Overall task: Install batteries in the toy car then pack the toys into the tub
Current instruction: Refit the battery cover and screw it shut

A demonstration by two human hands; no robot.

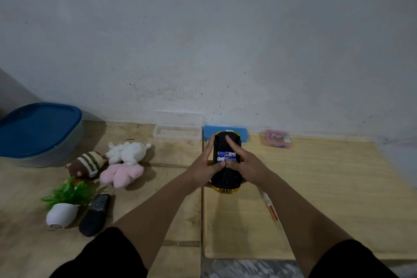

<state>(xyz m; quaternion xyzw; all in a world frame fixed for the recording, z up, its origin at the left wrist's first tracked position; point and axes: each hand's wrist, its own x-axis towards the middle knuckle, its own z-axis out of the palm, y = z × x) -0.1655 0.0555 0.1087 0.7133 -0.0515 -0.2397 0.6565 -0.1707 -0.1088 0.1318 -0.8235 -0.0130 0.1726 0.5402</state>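
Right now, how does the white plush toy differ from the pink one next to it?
The white plush toy lies farther from the person, nearer the wall; the pink plush toy lies just in front of it, closer to the person. The white one is white all over, the pink one pale pink. The white one shows small limbs or ears sticking out; the pink one shows broad rounded lobes. Both are soft, rest on the wooden surface, and appear to touch.

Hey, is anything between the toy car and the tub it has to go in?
Yes. The tub sits far left with its blue lid still on, and the plush toys lie between it and the toy car held in both hands.
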